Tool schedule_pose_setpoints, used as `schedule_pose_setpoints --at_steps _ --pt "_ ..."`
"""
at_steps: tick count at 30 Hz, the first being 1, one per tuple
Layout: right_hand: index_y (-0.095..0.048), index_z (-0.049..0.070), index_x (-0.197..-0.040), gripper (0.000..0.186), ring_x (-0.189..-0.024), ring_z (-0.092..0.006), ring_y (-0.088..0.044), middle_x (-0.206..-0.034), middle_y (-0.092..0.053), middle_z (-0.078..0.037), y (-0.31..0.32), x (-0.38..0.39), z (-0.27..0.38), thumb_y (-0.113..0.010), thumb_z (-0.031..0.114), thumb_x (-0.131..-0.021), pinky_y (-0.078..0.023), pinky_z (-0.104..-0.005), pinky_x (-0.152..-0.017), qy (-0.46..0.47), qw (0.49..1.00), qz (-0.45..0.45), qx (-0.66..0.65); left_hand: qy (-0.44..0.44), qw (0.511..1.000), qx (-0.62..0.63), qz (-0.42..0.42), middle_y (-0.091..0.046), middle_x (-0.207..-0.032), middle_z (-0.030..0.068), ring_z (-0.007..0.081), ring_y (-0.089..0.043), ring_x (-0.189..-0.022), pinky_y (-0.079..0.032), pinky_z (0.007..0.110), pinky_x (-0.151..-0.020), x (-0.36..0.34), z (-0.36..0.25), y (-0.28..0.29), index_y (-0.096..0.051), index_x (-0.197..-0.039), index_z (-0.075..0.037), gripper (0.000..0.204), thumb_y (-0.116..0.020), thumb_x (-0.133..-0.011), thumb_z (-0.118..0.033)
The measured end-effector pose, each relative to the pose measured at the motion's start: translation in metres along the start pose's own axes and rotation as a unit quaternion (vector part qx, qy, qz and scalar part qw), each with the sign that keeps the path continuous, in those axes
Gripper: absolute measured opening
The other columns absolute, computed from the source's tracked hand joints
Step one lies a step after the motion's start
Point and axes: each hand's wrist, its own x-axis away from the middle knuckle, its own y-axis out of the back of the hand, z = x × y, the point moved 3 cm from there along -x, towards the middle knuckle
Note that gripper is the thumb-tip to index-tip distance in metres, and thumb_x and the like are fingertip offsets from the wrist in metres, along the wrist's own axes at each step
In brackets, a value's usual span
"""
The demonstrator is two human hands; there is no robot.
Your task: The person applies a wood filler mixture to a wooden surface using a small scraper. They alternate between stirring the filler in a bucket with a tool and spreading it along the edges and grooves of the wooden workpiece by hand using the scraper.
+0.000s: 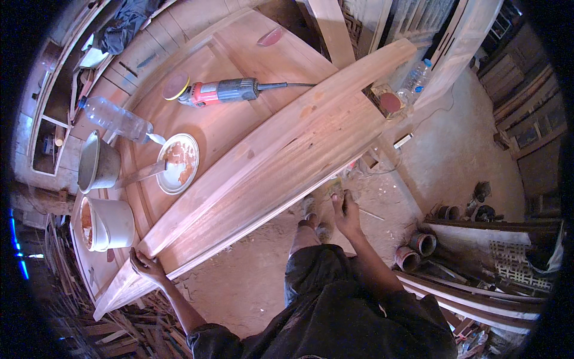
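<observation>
A long planed wooden door panel with a raised board lies diagonally across a larger wooden surface. At its near left end my left hand rests on the wood, fingers apart and partly curled over the board's end. My right hand hangs beyond the panel's near edge, fingers drawn together. Whether anything small is between them, I cannot make out. A red and grey angle grinder with a yellow-rimmed disc lies behind the panel. A putty knife rests across a white lid smeared with orange-brown filler.
A white bucket, a metal pot and a clear plastic bottle stand or lie at the left. Another bottle is near the panel's far end. Scrap wood is piled at lower left; paint tins lie at right.
</observation>
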Motion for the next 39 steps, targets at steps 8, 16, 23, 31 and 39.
schedule_pose_setpoints --at_steps 8,16,23,31,39 --pt "-0.050 0.004 -0.101 0.029 -0.059 -0.0097 -0.050 -0.070 -0.049 0.000 0.029 0.007 0.017 -0.044 0.033 -0.105 -0.042 -0.0265 -0.054 -0.011 0.995 0.011 -0.103 -0.012 1.000 -0.017 -0.003 -0.065 -0.117 0.0221 0.0395 -0.058 -0.109 -0.042 0.049 -0.096 0.002 -0.001 0.000 -0.064 -0.116 0.006 0.043 -0.047 -0.101 -0.031" --pt "-0.049 0.008 -0.062 0.059 -0.042 -0.0091 -0.042 -0.051 -0.044 0.002 -0.014 -0.057 0.029 -0.040 0.049 -0.103 -0.034 -0.0278 -0.042 0.016 0.985 0.067 -0.159 0.004 1.000 0.000 -0.007 -0.065 -0.117 0.0215 0.0388 -0.058 -0.109 -0.044 0.048 -0.095 0.002 0.000 -0.001 -0.064 -0.116 0.005 0.041 -0.049 -0.100 -0.029" --pt "-0.048 0.007 -0.059 0.061 -0.049 -0.0089 -0.040 -0.053 -0.042 0.003 -0.015 -0.041 0.004 -0.041 0.048 -0.104 -0.033 -0.0291 -0.046 -0.030 0.993 0.047 -0.102 0.007 1.000 -0.010 -0.008 -0.065 -0.118 0.0208 0.0382 -0.057 -0.110 -0.042 0.048 -0.097 0.006 -0.003 -0.002 -0.063 -0.118 0.005 0.040 -0.050 -0.099 -0.028" --pt "-0.049 -0.002 -0.073 0.053 -0.060 -0.0145 -0.047 -0.059 -0.045 -0.005 0.058 -0.027 -0.008 -0.039 0.039 -0.106 -0.040 -0.0356 -0.057 -0.044 0.996 0.028 0.067 -0.005 1.000 -0.019 -0.008 -0.065 -0.118 0.0204 0.0388 -0.056 -0.112 -0.041 0.048 -0.098 0.004 0.010 0.002 -0.063 -0.119 0.003 0.039 -0.051 -0.099 -0.028" --pt "-0.061 0.001 -0.106 0.040 -0.087 -0.0438 -0.065 -0.089 -0.068 -0.024 0.136 -0.105 0.083 -0.042 0.037 -0.102 -0.050 -0.0483 -0.075 0.133 0.944 0.156 0.260 0.018 1.000 -0.019 -0.002 -0.063 -0.122 0.0191 0.0366 -0.055 -0.115 -0.040 0.046 -0.101 0.003 -0.001 0.004 -0.063 -0.121 0.001 0.039 -0.052 -0.098 -0.030"
